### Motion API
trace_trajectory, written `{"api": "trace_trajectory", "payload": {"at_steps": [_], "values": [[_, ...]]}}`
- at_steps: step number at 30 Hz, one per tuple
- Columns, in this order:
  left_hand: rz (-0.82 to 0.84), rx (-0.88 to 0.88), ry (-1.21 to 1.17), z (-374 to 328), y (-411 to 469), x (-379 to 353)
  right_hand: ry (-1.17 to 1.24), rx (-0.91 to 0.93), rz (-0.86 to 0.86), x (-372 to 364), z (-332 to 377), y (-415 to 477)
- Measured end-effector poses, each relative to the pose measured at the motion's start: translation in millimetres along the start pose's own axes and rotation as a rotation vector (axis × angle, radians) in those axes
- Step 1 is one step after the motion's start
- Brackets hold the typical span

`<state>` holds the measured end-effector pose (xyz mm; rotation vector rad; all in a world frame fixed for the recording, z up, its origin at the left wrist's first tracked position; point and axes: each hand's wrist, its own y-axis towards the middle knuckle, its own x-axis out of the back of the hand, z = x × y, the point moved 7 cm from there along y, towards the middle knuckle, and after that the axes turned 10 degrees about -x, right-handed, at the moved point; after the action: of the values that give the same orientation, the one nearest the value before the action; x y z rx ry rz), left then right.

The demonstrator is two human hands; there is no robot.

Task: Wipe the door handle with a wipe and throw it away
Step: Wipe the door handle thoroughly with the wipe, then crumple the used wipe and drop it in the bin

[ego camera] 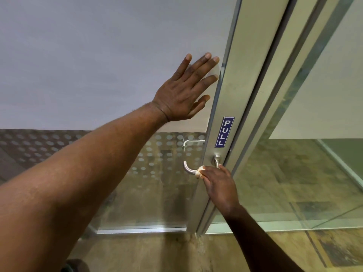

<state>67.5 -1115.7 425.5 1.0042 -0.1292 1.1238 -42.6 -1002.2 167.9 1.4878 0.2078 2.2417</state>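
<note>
A brushed-metal lever door handle [188,169] sticks out from the aluminium door frame [231,107], below a blue PULL sticker [225,132]. My right hand [219,185] is closed around the handle's middle with a crumpled white wipe [199,171] pressed against the metal; only a bit of wipe shows past my fingers. The handle's curved left end and its round base [217,159] stay visible. My left hand [185,91] lies flat with fingers spread on the frosted glass door panel, above the handle.
The door's lower glass [153,154] has a dotted pattern, and a second handle [191,142] shows through it on the far side. A fixed glass wall [306,173] stands to the right. Mottled tan floor [157,252] lies below.
</note>
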Motion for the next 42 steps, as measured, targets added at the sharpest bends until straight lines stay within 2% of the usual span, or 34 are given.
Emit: {"api": "trace_trajectory", "payload": {"at_steps": [4,7,11,16,19,21,23,27,31,34,38,42], "values": [[0.085,-0.007,-0.032,-2.3,1.1,0.7,-0.038,-0.045,-0.051,27.2,-25.6,2.2],[0.123,0.012,-0.069,-6.4,-3.9,8.8,-0.013,-0.183,-0.018,37.3,-54.9,5.3],[0.088,0.051,-0.146,-29.8,-20.8,25.0,0.327,-0.526,0.034,36.1,-87.7,-10.7],[0.187,0.135,-0.315,-84.3,-79.3,19.4,0.791,-0.674,-0.019,28.5,-61.1,-27.9],[0.309,0.25,-0.432,-118.3,-121.7,17.5,1.055,-0.626,0.074,19.5,-19.5,-30.0],[0.47,0.372,-0.527,-135.3,-145.3,16.5,1.19,-0.589,0.168,14.5,7.0,-28.2],[0.561,0.46,-0.601,-146.0,-165.9,17.9,1.282,-0.551,0.251,10.8,30.6,-25.4],[0.526,0.646,-0.603,-138.8,-202.3,45.4,1.368,-0.445,0.382,2.7,86.6,-23.6],[0.446,0.801,-0.553,-120.5,-240.0,77.7,1.334,-0.363,0.42,-10.1,140.4,-31.6],[0.375,0.884,-0.518,-109.0,-262.6,99.0,1.291,-0.317,0.474,-21.6,168.9,-37.6],[0.349,0.975,-0.474,-91.7,-308.0,128.5,1.3,-0.272,0.577,-37.9,219.4,-49.1],[0.354,0.999,-0.424,-70.9,-357.9,160.5,1.284,-0.213,0.611,-51.5,285.0,-64.2]]}}
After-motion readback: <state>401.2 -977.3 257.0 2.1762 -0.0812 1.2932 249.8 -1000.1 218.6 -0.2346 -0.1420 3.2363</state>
